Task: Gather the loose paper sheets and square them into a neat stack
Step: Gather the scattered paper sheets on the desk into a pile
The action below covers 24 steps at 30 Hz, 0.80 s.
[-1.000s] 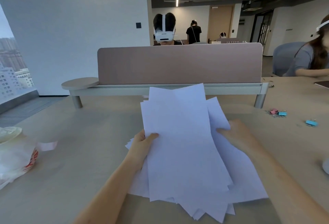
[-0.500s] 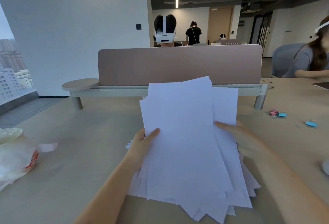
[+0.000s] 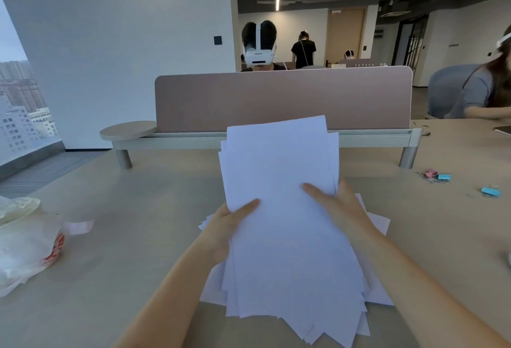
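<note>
Both forearms reach in from the near edge. The left hand [image 3: 225,230] clamps the left side of the paper sheets [image 3: 287,226], thumb on top; the right hand [image 3: 341,208] grips the right side the same way. The white bundle is ragged, its near corners fanned out over the desk [image 3: 138,237]. Its long axis runs near to far, far end raised toward the divider panel [image 3: 282,98].
</note>
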{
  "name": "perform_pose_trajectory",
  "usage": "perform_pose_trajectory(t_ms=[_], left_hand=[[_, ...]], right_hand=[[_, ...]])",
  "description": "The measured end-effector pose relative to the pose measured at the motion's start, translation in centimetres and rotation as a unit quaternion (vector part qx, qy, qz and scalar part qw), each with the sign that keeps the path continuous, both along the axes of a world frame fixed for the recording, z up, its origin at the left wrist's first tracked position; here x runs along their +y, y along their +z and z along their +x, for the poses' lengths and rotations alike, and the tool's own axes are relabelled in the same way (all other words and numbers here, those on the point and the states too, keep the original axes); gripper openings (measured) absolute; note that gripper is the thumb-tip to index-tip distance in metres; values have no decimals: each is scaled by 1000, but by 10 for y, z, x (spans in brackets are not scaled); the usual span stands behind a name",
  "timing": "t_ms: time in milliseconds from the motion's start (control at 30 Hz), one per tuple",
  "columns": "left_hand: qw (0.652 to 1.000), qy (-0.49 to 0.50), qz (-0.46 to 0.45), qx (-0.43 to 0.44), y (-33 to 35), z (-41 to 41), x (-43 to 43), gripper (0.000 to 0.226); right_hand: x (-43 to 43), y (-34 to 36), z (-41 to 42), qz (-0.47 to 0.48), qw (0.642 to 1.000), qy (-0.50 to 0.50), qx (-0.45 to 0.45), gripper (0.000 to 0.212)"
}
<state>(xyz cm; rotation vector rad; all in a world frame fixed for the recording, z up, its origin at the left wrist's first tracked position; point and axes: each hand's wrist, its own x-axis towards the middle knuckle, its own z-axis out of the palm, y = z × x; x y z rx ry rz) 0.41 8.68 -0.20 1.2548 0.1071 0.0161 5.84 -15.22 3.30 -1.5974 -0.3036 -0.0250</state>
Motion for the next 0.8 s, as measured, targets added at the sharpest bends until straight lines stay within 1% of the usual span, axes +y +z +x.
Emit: perform_pose_trajectory(t_ms=[67,100,133,167,200,233,267,300,333,367,400,467,500,533,600,633,667,733,767,800], left_hand=[[1000,23,16,-11,-2,1,3,32],[999,39,22,-21,-5,3,6,33],[998,51,20,-31,-8,5,8,34],[997,62,14,-36,-10,6,10,34],[996,76,6,-39,-12,6,11,33],[995,89,1,-41,-13,7,12,34],[994,98,3,-41,-16,8,12,34],[994,104,7,-41,-19,9,12,35],[993,110,13,-41,-22,10,12,37],[992,114,18,-42,-23,9,12,41],[992,117,20,-45,-24,9,12,46],[991,118,22,-51,-24,9,12,51],[991,120,23,-54,-24,9,13,48],[991,122,24,-55,-24,8,12,44],[990,126,22,-55,-24,9,12,35],[990,126,22,-56,-24,9,12,33],[990,126,23,-56,-24,10,12,32],[990,126,24,-51,-22,9,12,28],[991,127,21,-47,-20,8,12,24],[991,127,17,-42,-19,8,13,20]], right_hand=[[-2,0,9,-10,996,47,79,53],[-7,-1,16,-12,991,50,121,51],[-13,-1,21,-38,989,27,140,47],[-21,-2,28,-102,984,0,144,42],[-28,-5,37,-206,969,-26,135,37],[-30,-6,40,-311,942,-31,121,36],[-30,-8,43,-405,908,-22,105,40],[-26,-8,43,-462,881,-1,104,44],[-20,-8,42,-497,860,15,116,42],[-14,-5,40,-513,848,29,130,35],[-9,-2,36,-508,849,44,136,29],[3,7,29,-464,866,69,175,16],[5,9,27,-461,864,77,186,20],[6,9,27,-457,865,87,188,20],[7,8,26,-482,850,112,182,3],[6,3,29,-481,850,128,174,11],[5,3,26,-465,856,143,175,19],[2,7,24,-413,884,143,166,27],[-4,10,23,-388,901,123,151,23],[-12,10,26,-366,918,75,130,13]])
